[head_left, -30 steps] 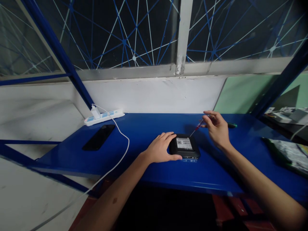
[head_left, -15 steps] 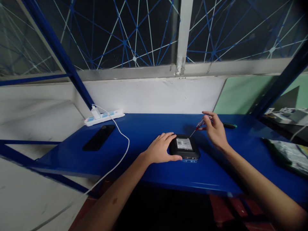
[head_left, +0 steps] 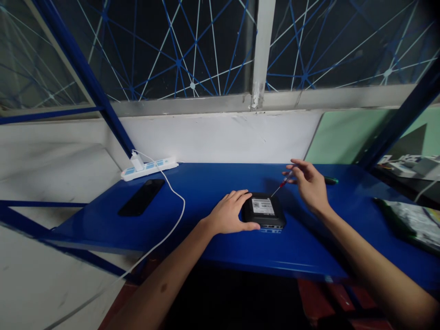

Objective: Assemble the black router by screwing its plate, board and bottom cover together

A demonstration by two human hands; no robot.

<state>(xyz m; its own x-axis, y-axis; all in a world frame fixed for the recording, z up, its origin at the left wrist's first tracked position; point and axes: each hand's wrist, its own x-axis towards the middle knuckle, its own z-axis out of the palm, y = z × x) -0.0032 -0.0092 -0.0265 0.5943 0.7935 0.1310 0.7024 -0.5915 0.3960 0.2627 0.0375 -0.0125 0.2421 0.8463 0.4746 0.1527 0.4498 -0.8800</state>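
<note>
A small black box-shaped device [head_left: 280,216] with ports along its front edge lies on the blue table [head_left: 220,250]. A white printed label [head_left: 263,206] covers part of its top. My left hand [head_left: 230,211] grips the device's left side, thumb at the front edge and fingers over the back left corner. In my right hand [head_left: 309,185] is a slim screwdriver [head_left: 282,184] with a red collar and a clear handle, held in the fingers. It slants down to the left, and its tip meets the device's top near the back right corner.
A black phone [head_left: 141,197] lies at the left. Behind it, a white power strip [head_left: 151,167] holds a plugged-in charger, whose white cable [head_left: 180,215] runs to the front edge. A green-handled tool [head_left: 330,180] lies beyond my right hand; a silvery plastic bag [head_left: 412,220] sits far right.
My right hand has shifted slightly right and its fingers have rolled around the screwdriver handle. The screwdriver tip stays at the same corner. My left hand and the device have not moved.
</note>
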